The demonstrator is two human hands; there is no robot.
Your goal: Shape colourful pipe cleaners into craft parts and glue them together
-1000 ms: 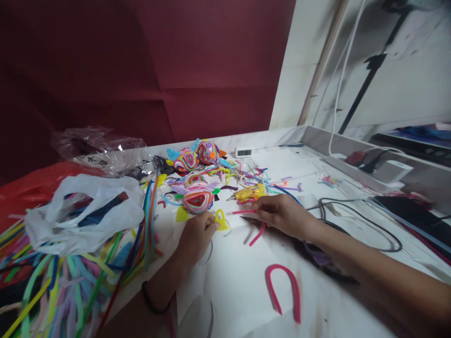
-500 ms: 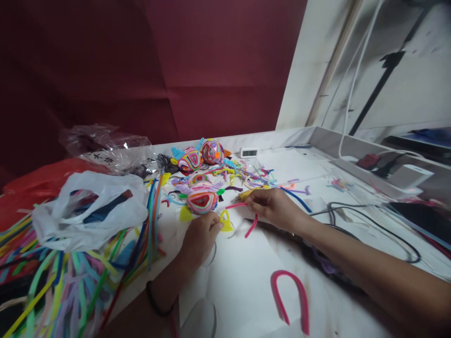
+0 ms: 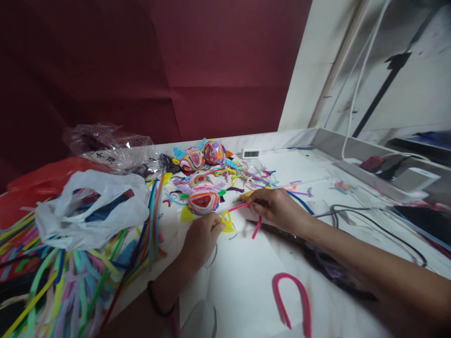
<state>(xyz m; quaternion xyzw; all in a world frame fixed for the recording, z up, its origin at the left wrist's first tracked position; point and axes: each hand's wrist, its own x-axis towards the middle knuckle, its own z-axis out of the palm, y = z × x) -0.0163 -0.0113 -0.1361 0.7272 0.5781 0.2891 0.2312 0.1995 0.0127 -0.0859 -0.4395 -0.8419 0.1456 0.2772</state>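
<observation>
My left hand [image 3: 203,237] pinches a small loop of yellow pipe cleaner [image 3: 228,227] above a white sheet of paper [image 3: 243,272] with drawn outlines. To its right, my right hand [image 3: 273,206] is closed on a bent pink pipe cleaner [image 3: 239,207]; one end points at the yellow loop and the other hangs down. Whether the two pipe cleaners touch I cannot tell. A pink pipe cleaner bent into a U [image 3: 306,300] lies nearer me. Just beyond my left hand sits a colourful fish-like piece [image 3: 203,201] made of coiled pipe cleaners.
Bundles of pipe cleaners [image 3: 75,291] and a white plastic bag [image 3: 52,220] lie at the left. Two more coiled pieces [image 3: 192,159] stand at the back beside a small digital display [image 3: 251,153]. Black cables [image 3: 380,218] and a power strip [image 3: 387,188] are at the right.
The view has shifted slightly. Both hands keep their hold, and the pink pipe cleaner's end stays close to the yellow loop.
</observation>
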